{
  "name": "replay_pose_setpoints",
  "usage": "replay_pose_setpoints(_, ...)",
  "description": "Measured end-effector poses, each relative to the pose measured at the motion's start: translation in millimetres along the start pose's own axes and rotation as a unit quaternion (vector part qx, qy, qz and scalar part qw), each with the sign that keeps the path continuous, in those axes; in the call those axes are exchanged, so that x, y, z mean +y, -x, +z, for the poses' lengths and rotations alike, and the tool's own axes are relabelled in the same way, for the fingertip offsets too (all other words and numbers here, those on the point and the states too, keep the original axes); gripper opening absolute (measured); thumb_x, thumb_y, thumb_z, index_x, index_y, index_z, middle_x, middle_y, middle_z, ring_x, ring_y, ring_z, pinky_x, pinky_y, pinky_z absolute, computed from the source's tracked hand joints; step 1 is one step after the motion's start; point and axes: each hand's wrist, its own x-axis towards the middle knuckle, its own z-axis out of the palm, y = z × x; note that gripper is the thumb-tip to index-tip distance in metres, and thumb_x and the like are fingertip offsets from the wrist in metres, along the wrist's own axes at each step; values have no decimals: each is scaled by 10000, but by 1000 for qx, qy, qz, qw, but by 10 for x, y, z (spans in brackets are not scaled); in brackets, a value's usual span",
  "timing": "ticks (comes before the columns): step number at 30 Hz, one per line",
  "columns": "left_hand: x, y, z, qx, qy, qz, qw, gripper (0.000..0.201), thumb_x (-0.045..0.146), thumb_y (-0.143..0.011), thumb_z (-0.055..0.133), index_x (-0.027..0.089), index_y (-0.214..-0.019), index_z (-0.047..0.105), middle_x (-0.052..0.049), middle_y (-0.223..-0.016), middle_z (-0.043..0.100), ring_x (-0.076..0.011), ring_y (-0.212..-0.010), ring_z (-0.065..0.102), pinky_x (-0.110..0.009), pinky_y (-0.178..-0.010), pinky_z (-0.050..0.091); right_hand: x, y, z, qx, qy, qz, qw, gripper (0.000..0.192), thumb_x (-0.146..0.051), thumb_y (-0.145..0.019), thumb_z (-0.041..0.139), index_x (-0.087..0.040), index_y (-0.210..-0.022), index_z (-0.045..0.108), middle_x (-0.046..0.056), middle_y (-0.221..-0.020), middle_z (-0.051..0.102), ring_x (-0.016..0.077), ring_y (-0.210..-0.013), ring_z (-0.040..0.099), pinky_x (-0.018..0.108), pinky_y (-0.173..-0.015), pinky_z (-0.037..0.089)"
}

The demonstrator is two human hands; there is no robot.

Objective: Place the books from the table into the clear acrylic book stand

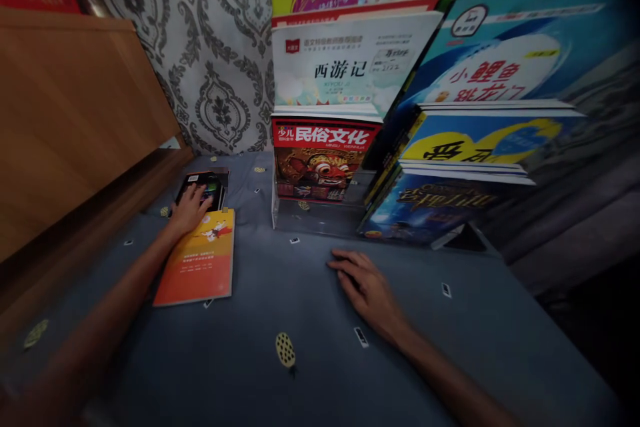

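Note:
My left hand (190, 208) reaches forward on the left and rests with spread fingers on a dark book (213, 185) lying flat on the blue-grey cloth (310, 373). An orange book (200, 259) lies just in front of it, under my wrist. My right hand (364, 287) lies flat, palm down, on the cloth near the middle, holding nothing. Beyond it stands a clear acrylic rack (320, 217) with a red-topped book (323, 160) at its front and a white book (345, 67) behind.
More books (475, 147) lean in tiers on the right. A wooden panel (70, 113) walls the left side, and a patterned grey curtain (215, 60) hangs behind. Small tags and yellow dotted prints mark the cloth. The right edge is dark.

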Motion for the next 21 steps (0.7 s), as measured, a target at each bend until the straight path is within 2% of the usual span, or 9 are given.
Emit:
replay_pose_setpoints(5,-90,335,33,-17,-9,13,1000,652,506,-999,301,189,-1567,345,-150,-1674,258,-313,-1554,223,-546,-1204,270,0,-6,17,2,13,-9,1000,328,-198,-945,480,-245,-1103,763,105,-1227,709,275,-1118,661,515,-992,537)
replay_pose_setpoints(11,-26,598,94,-39,12,63,997,668,530,-994,316,164,-1546,394,-133,-1661,300,-282,-1561,208,-464,-1236,242,-26,-14,8,-9,24,-17,1000,320,-192,-938,474,-212,-1079,761,119,-1213,711,276,-1121,658,516,-1009,522)
replay_pose_setpoints(16,126,903,128,-42,35,89,995,665,552,-988,324,165,-1511,459,-112,-1644,347,-266,-1566,192,-439,-1262,209,-25,-10,20,-8,31,-22,999,314,-183,-936,476,-206,-1083,752,121,-1218,706,279,-1116,653,518,-1001,520)
replay_pose_setpoints(21,395,1149,86,-63,58,120,989,640,539,-983,350,168,-1482,501,-108,-1605,418,-266,-1553,237,-458,-1261,232,-36,-6,29,-9,34,-25,999,319,-176,-945,467,-197,-1096,748,128,-1220,699,284,-1127,640,518,-1003,511)
